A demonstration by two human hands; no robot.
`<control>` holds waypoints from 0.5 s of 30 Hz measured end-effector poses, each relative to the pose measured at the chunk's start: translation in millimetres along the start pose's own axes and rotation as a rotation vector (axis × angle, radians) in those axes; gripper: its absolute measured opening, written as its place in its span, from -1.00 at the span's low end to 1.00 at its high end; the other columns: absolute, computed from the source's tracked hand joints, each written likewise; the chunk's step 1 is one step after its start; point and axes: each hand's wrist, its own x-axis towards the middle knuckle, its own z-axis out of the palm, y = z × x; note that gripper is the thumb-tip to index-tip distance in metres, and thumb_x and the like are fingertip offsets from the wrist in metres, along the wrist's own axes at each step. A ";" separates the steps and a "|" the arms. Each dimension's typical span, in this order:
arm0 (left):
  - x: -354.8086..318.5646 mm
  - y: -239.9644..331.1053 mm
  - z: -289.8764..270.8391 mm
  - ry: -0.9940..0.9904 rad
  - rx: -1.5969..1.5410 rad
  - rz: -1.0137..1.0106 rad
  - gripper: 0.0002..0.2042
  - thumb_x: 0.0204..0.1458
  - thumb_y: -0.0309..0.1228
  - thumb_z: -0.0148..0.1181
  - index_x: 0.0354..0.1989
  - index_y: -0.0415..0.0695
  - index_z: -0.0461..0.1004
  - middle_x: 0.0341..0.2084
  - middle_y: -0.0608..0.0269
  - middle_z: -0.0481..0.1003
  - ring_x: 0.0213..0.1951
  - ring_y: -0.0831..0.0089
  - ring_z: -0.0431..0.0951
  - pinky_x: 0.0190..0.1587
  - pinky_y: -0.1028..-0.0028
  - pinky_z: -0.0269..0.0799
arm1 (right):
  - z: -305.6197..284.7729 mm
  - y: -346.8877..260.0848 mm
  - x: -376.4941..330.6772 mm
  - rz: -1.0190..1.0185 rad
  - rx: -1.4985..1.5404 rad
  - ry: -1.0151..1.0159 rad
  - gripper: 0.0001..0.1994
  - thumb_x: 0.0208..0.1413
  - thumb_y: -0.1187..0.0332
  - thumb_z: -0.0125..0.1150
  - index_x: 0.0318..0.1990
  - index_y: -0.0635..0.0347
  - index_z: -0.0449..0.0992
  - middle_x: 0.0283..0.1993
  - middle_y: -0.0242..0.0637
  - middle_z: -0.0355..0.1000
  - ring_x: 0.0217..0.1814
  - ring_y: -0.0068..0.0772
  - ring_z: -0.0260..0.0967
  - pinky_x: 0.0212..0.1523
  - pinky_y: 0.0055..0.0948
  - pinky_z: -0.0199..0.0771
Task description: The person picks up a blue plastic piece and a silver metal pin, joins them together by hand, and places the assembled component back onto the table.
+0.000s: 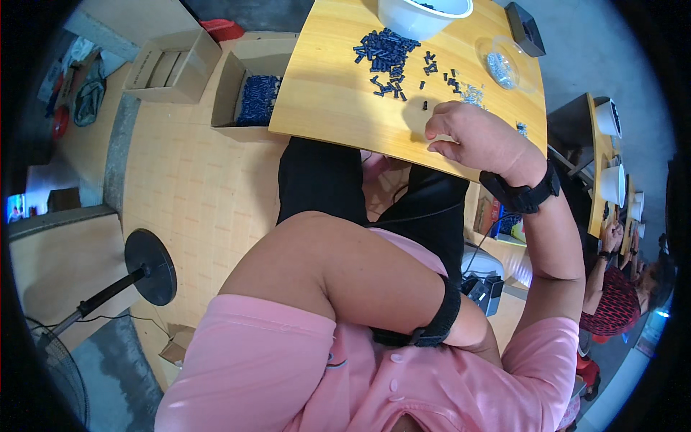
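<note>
My right hand [481, 139] is over the front right part of the yellow wooden table [324, 101]. Its fingers are curled in, with thumb and forefinger close together; anything inside them is hidden. Just beyond its knuckles stands one small black part [425, 105]. A heap of small black cylindrical parts [385, 50] lies farther left on the tabletop. Small silvery pieces [471, 94] are scattered by the hand. My left arm crosses my body, and my left hand [476, 333] is tucked against my right side past a black wristband, its fingers hidden.
A white tub [425, 18] stands at the table's far edge. Right of it are a clear round dish [502, 70] with silvery pieces and a black box [525, 29]. A carton [223, 93] of dark parts sits left. People work at another table [596, 158] on the right.
</note>
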 end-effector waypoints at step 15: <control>-184.6 30.8 -79.6 0.891 0.449 0.074 -0.82 -0.02 -0.30 0.14 -0.32 -0.13 0.51 -0.47 0.37 0.53 -0.42 0.64 0.49 -0.36 0.56 0.40 | 20.3 43.0 -6.1 0.245 0.054 0.266 -0.81 -0.11 0.40 0.19 -0.31 0.27 0.49 -0.33 -0.06 0.38 -0.21 -0.02 0.34 -0.18 -0.27 0.36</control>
